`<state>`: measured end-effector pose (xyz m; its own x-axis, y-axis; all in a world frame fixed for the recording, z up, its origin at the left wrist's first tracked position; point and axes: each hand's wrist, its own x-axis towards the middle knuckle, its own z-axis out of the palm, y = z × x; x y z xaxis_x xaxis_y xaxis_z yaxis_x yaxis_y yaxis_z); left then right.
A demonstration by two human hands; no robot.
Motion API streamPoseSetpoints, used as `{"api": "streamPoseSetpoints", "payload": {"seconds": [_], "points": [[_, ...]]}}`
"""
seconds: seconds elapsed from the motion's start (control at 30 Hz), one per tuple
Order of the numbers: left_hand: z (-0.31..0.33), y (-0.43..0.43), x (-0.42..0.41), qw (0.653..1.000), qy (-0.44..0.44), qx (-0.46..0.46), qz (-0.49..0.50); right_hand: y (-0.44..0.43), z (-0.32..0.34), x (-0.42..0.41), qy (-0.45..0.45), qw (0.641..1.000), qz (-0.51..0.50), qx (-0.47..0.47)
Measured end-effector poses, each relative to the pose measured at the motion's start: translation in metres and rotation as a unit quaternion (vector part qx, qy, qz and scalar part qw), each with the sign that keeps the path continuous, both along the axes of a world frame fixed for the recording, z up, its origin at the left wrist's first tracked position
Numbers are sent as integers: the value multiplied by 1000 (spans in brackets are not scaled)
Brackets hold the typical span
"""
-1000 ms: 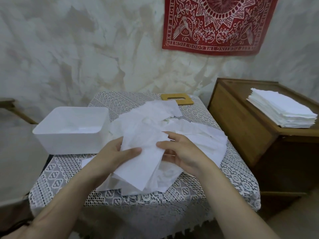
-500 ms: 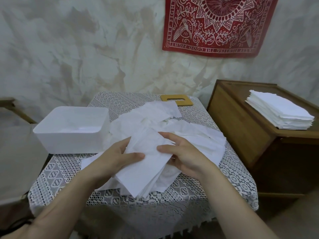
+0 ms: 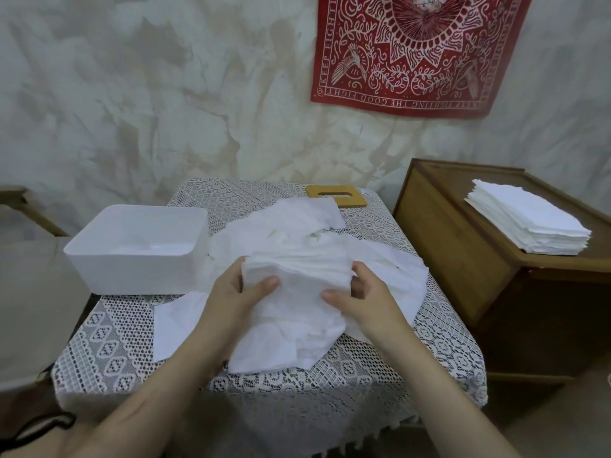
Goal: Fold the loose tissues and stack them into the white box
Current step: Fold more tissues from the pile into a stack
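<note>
A heap of loose white tissues covers the middle of the small table. On top of it I hold one folded tissue between both hands. My left hand grips its left edge, thumb on top. My right hand grips its right edge. The white box stands open at the table's left edge, just left of my left hand, with a little white tissue lying on its floor.
A lace cloth covers the table. A wooden lid with a slot lies at the table's far edge. A neat stack of tissues rests on the wooden cabinet to the right. The wall is close behind.
Both hands have lifted the tissue and brought its far part over toward me, so it is now a shorter, thicker fold. My hands have shifted to its left and right edges.
</note>
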<state>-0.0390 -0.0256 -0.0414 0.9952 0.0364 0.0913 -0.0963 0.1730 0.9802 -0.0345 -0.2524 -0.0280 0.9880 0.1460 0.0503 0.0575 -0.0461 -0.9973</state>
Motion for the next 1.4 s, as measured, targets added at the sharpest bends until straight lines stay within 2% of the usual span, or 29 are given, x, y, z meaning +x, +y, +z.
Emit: {"api": "streamPoseSetpoints", "payload": {"seconds": [0.1, 0.33, 0.43, 0.53, 0.6, 0.73, 0.93, 1.07, 1.4], "points": [[-3, -9, -6, 998, -21, 47, 20, 0, -5, -1, -20, 999, 4, -42], [-4, -19, -12, 996, -38, 67, 54, 21, -25, -7, -19, 995, -6, -101], [-1, -18, -11, 995, -46, 64, 57, 19, -22, -6, -31, 997, -9, -73], [1, -14, -10, 996, -47, 62, 44, 6, -16, 1, -50, 996, -58, -32], [0, -12, -9, 996, -47, 67, 38, 1, -15, 3, -28, 998, -49, -10], [-5, -13, -7, 995, -44, 68, 50, 9, -23, -4, -4, 998, 4, -68], [0, -17, 2, 996, -52, 47, 47, 16, -9, -4, -44, 999, -24, -15], [-3, -15, 2, 997, -44, 55, 34, 6, -9, 1, -38, 997, -1, -72], [-8, -24, 0, 997, -45, 30, 46, 9, -12, 0, -20, 998, 2, -53]]}}
